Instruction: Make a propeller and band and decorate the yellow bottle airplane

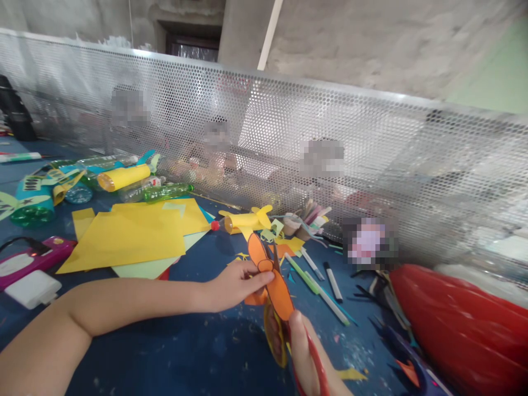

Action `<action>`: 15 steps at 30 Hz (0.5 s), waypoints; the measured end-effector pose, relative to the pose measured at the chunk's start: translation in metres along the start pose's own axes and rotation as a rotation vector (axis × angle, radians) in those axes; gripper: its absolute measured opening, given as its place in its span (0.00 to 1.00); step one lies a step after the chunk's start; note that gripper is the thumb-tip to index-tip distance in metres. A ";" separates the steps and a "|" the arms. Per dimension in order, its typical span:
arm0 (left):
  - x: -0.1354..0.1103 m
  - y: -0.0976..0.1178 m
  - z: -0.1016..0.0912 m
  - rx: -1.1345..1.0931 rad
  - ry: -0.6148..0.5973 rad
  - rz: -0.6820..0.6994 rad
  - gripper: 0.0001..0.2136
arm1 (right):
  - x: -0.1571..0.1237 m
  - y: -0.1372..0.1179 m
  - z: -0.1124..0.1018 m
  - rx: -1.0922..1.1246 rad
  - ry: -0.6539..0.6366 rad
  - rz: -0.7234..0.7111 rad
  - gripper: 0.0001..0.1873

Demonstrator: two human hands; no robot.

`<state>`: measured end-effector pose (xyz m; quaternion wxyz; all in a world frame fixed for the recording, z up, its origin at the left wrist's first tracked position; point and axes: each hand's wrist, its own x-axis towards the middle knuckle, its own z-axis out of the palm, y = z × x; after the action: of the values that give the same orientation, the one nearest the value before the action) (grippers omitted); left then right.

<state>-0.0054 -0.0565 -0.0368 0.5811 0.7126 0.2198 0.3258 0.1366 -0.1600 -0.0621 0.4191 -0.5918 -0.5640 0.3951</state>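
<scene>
My left hand (235, 283) pinches an orange paper cut-out (272, 283) with a dark drawn outline, holding it above the blue table (198, 352). My right hand (305, 360) is closed in the handles of red and yellow scissors (280, 324), whose blades point up into the orange paper. Both hands meet at the lower middle of the head view. Small paper scraps lie on the table under them.
Yellow and pale green paper sheets (132, 234) lie to the left. A yellow paper plane model (245, 220), plastic bottles (165, 192) and pens (325, 294) lie beyond. A perforated metal screen (289, 137) crosses the table, with other people behind it. A red object (462, 324) sits right.
</scene>
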 end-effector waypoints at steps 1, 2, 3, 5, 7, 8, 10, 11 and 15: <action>0.000 0.001 0.000 -0.013 0.005 -0.003 0.21 | 0.000 0.001 0.000 0.009 -0.003 0.007 0.33; 0.000 0.001 0.000 -0.027 0.009 -0.005 0.21 | 0.000 0.003 0.000 0.012 -0.005 0.012 0.33; 0.000 0.001 0.000 -0.041 0.011 -0.005 0.21 | 0.000 0.004 -0.001 0.010 -0.005 0.016 0.34; 0.000 0.002 0.001 -0.066 0.002 0.005 0.20 | 0.000 0.006 -0.001 0.001 -0.001 0.014 0.34; 0.001 0.002 0.001 -0.081 -0.007 0.006 0.20 | 0.000 0.006 -0.001 -0.007 0.006 0.016 0.34; 0.001 0.002 0.001 -0.090 -0.004 -0.001 0.20 | 0.000 0.006 -0.001 -0.008 0.012 0.020 0.33; 0.001 0.003 0.001 -0.110 0.004 -0.019 0.19 | -0.001 0.003 0.000 -0.015 0.026 0.027 0.33; 0.001 0.004 0.001 -0.123 0.008 -0.026 0.19 | -0.001 0.001 -0.001 -0.025 0.035 0.028 0.32; 0.000 0.006 0.000 -0.137 0.034 -0.027 0.18 | -0.001 -0.005 -0.002 -0.116 0.053 -0.004 0.33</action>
<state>-0.0062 -0.0580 -0.0311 0.6292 0.6625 0.2163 0.3442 0.1372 -0.1611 -0.0567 0.3996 -0.6243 -0.5758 0.3449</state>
